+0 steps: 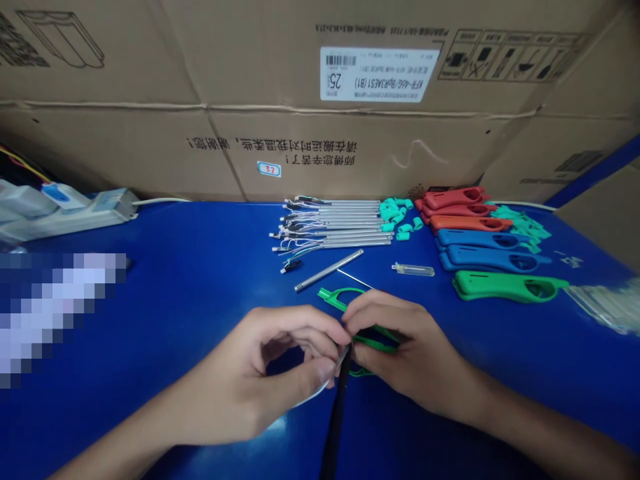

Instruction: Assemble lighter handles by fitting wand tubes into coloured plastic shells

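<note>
My left hand (285, 373) is closed in a pinch, thumb against forefinger, on a thin white wire (315, 393) that curves out below the thumb. Its fingertips meet those of my right hand (407, 343), also pinched; what lies between the right fingers is hidden. Beneath my hands is a green plastic casing (383, 345) with an open loop, partly covered. A thin white rod or wire (354, 279) runs from a silver metal tube (329, 271) towards my right fingers. Right of that tube lies a small clear plastic piece (414, 269).
Behind lie several silver tubes with wires (355, 223), teal caps (395, 209), and red (453, 198), blue (495, 260) and green (505, 287) casings. A power strip (107, 210) stands left, a cardboard box (165, 147) at the back. A black strap (336, 417) crosses the foreground.
</note>
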A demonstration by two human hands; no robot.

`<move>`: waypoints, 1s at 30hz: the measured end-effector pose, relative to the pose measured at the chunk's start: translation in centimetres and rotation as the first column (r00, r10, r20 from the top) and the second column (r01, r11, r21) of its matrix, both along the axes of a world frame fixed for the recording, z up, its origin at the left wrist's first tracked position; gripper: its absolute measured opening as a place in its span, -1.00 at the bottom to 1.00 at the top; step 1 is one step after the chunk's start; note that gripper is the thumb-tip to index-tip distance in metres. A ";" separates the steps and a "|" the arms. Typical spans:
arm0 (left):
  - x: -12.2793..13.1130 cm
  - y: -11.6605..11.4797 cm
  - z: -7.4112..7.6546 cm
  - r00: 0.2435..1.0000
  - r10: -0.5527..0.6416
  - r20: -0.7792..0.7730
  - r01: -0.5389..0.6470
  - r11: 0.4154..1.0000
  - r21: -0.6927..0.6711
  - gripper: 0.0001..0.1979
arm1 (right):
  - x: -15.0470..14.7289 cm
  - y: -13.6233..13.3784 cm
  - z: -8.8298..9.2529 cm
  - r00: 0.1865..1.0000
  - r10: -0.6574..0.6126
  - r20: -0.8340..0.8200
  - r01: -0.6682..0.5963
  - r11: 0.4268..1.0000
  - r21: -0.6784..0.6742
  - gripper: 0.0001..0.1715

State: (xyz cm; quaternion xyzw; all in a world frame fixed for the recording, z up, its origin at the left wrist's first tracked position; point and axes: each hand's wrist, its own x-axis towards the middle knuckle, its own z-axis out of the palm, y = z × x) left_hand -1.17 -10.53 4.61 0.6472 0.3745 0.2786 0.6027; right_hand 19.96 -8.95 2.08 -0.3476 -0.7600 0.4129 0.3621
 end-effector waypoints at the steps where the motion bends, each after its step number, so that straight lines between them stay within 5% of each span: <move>1: 0.1 0.0 0.0 1.000 -0.004 -0.002 0.004 1.000 0.012 -0.85 | -0.1 0.0 0.0 1.000 -0.021 0.016 0.020 0.999 0.030 -0.75; 10: 0.3 -0.2 0.0 1.000 -0.014 0.020 0.013 0.999 0.044 -0.87 | -0.6 -0.3 -0.1 0.999 0.041 -0.011 -0.040 0.998 0.055 -0.71; 30: -0.1 0.2 0.1 0.978 0.015 -0.210 0.037 0.970 0.242 -0.90 | -0.6 -0.4 0.0 0.995 -0.092 -0.040 0.096 0.991 0.098 -0.77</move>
